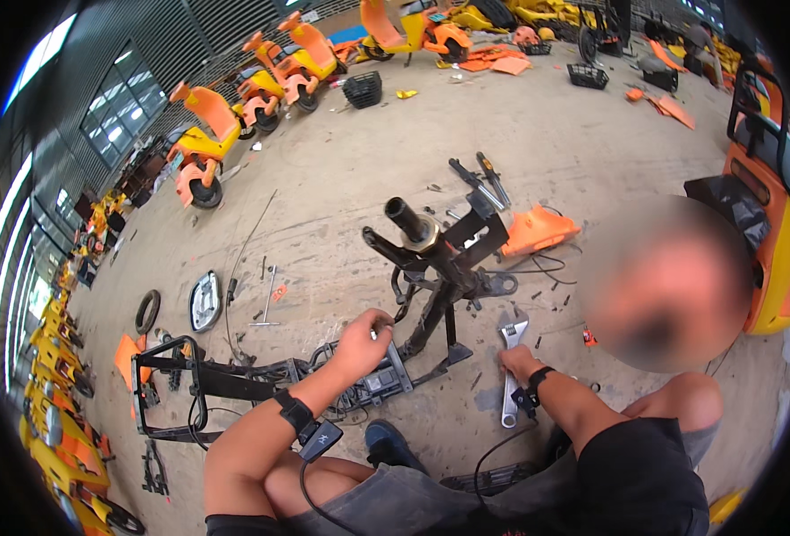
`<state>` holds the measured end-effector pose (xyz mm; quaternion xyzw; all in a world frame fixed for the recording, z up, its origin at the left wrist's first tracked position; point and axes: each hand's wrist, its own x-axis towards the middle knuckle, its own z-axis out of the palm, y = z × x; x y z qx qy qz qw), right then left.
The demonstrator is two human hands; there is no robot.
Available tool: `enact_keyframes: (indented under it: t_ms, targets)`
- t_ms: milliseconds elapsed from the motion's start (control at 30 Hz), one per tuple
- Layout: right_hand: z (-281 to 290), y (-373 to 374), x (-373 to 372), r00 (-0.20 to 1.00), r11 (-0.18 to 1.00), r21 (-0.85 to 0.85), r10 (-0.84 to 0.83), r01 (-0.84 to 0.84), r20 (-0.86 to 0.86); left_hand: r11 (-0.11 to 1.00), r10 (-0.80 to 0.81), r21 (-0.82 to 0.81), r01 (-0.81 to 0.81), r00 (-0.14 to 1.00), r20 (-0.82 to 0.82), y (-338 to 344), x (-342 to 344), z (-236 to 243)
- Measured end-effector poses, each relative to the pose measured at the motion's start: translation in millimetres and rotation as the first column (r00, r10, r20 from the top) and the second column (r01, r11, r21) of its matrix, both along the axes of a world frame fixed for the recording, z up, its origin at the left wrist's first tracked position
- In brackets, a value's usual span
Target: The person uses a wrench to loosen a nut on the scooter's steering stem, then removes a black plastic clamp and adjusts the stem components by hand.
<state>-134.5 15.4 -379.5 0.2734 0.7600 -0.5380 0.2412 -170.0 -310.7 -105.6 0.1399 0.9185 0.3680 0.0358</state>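
A stripped black scooter frame (432, 314) lies on the floor before me, its head tube (404, 218) pointing up with a brass-coloured nut (424, 236) around it. My left hand (362, 343) is closed beside the frame's middle. A small shiny metal bit shows at its fingers, too small to name. My right hand (522, 363) grips the handle of an adjustable wrench (510, 393) to the right of the frame. The wrench's jaw end points away from me and its handle end toward me. It lies on or just above the floor; I cannot tell which.
An orange plastic cover (538, 230) and two fork tubes (477, 184) lie beyond the frame. A T-handle tool (270, 299) and a tire (147, 312) are at left. Small bolts are scattered at right, near a blurred patch. Several orange-yellow scooters (209, 134) stand farther off.
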Motion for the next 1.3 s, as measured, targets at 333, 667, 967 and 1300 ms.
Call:
enact_keyframes:
  t_ms: [333,667,967,1300]
  targets:
    - [64.6,1.3,24.5,0.67,0.701,-0.413,-0.701,0.582,-0.246,0.701,-0.529,-0.306,0.644,0.758,0.382,43.1,-3.1,27.5]
    - [280.3,23.0,19.7,0.272,0.852,-0.481,-0.522,0.205,-0.809,0.654,-0.731,-0.089,0.751,0.658,0.179,86.4,30.3,29.6]
    - [340.9,-82.6,84.6,0.627,0.827,-0.526,-0.305,-0.199,-0.717,0.617,-0.777,0.547,0.565,0.549,0.308,113.6,90.2,6.4]
    - [299.0,-95.4,79.8,0.729,0.768,-0.594,-0.262,-0.239,-0.632,0.808,-0.581,0.475,0.347,0.598,0.552,90.4,111.0,3.4]
